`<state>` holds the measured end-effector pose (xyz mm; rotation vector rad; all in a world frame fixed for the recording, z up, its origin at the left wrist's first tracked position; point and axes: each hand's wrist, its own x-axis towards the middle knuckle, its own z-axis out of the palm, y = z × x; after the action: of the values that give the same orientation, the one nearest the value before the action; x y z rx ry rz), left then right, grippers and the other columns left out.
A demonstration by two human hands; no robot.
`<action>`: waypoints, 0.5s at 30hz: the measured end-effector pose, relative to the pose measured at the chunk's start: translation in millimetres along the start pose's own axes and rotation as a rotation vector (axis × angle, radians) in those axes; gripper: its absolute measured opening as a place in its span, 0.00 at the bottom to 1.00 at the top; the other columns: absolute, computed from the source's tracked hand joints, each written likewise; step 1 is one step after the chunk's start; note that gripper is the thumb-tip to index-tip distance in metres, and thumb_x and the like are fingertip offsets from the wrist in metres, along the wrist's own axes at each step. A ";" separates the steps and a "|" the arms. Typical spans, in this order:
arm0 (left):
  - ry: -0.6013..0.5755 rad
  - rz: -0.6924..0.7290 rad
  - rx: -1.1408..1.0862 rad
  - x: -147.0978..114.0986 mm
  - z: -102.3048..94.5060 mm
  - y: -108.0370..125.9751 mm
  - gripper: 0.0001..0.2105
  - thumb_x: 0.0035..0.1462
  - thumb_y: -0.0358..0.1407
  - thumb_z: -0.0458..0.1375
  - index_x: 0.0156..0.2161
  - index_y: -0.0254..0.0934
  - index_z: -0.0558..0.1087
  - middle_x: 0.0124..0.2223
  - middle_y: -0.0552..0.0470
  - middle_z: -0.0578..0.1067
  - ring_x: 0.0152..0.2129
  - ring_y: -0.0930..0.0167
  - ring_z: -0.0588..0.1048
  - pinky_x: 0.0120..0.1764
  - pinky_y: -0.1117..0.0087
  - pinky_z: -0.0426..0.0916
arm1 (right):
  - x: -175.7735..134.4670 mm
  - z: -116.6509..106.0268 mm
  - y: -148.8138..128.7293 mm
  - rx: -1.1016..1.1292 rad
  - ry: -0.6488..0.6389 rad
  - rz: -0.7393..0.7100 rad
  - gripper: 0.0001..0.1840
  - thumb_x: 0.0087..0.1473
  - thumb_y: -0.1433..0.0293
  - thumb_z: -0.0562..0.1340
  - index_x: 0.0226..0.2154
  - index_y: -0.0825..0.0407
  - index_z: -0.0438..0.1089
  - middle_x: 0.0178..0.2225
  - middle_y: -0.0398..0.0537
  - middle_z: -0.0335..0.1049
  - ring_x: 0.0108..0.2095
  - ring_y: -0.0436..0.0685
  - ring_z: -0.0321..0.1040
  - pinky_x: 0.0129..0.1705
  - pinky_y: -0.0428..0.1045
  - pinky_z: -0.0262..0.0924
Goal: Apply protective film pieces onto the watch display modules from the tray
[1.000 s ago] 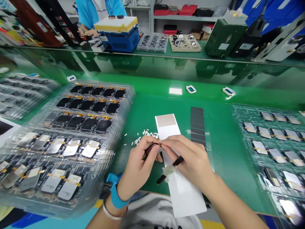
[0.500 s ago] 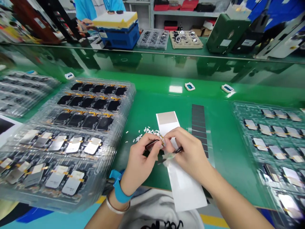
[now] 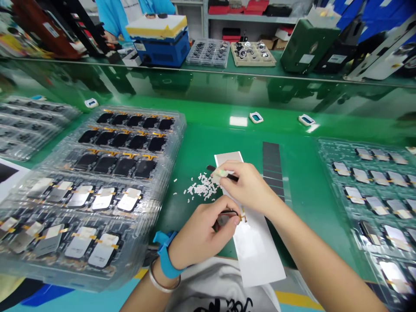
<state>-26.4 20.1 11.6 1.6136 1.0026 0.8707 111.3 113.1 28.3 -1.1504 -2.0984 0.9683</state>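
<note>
My left hand (image 3: 203,229), a blue band on its wrist, grips a small screen module (image 3: 225,216) by its edges. An orange flex cable (image 3: 242,218) sticks out from the module's right side, over a long white backing sheet (image 3: 260,255). Farther forward, my right hand (image 3: 250,186) is closed around a slim dark tool (image 3: 232,177) with pale, wrinkled material on it; the tool's exact kind is unclear. Its dark end points left, above a scatter of tiny white pieces (image 3: 202,188). My right fingers partly cover the sheet's grey upper part (image 3: 229,157).
Stacked clear trays (image 3: 169,173) of screen modules stand at left, and another tray (image 3: 341,208) at right. A strip of black rectangles (image 3: 271,162) lies right of the sheet. A raised shelf behind carries a blue box (image 3: 165,50) and a green box (image 3: 305,47).
My right hand has moved forward and left, away from the module, with the dark tool. My left hand has come nearer and rightward with the module, uncovering more white pieces and the flex cable.
</note>
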 end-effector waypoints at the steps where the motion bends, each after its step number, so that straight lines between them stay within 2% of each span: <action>1: 0.031 -0.010 -0.018 -0.2 0.0 -1.5 0.03 0.67 0.30 0.52 0.40 0.38 0.67 0.33 0.55 0.74 0.25 0.77 0.71 0.31 0.76 0.64 | -3.6 -4.6 -1.5 0.017 0.046 -0.004 0.08 0.52 0.81 0.61 0.28 0.52 0.71 0.30 0.41 0.74 0.30 0.48 0.67 0.31 0.44 0.56; 4: 0.224 -0.072 -0.116 0.4 0.5 -6.6 0.03 0.70 0.34 0.50 0.42 0.40 0.65 0.34 0.56 0.74 0.22 0.78 0.68 0.27 0.77 0.64 | -20.1 -18.6 -6.4 0.046 0.163 -0.086 0.06 0.54 0.78 0.62 0.32 0.52 0.70 0.31 0.40 0.73 0.31 0.47 0.67 0.30 0.42 0.57; 7: 0.403 -0.099 -0.172 2.0 1.2 -10.1 0.04 0.70 0.37 0.50 0.43 0.41 0.65 0.32 0.58 0.70 0.21 0.79 0.66 0.25 0.78 0.63 | -37.7 -21.6 -6.5 -0.039 0.138 -0.252 0.05 0.58 0.75 0.62 0.36 0.51 0.72 0.34 0.42 0.73 0.33 0.47 0.69 0.32 0.42 0.59; 11: 0.423 -0.089 -0.159 2.7 1.1 -12.4 0.03 0.69 0.37 0.52 0.43 0.42 0.66 0.33 0.58 0.68 0.23 0.79 0.68 0.26 0.79 0.64 | -49.9 -9.4 -0.4 -0.256 0.137 -0.333 0.09 0.62 0.73 0.59 0.44 0.51 0.72 0.41 0.43 0.74 0.33 0.48 0.72 0.29 0.44 0.60; 15: 0.405 -0.088 -0.041 2.5 -1.1 -12.8 0.03 0.68 0.36 0.53 0.43 0.42 0.69 0.34 0.57 0.71 0.24 0.77 0.70 0.29 0.77 0.65 | -51.9 1.1 3.6 -0.446 0.161 -0.385 0.09 0.62 0.74 0.57 0.40 0.53 0.73 0.38 0.43 0.75 0.27 0.47 0.69 0.23 0.46 0.56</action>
<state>-28.9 24.7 -0.4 1.3745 1.3155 1.1771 137.2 69.0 18.4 -0.9282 -2.3460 0.2279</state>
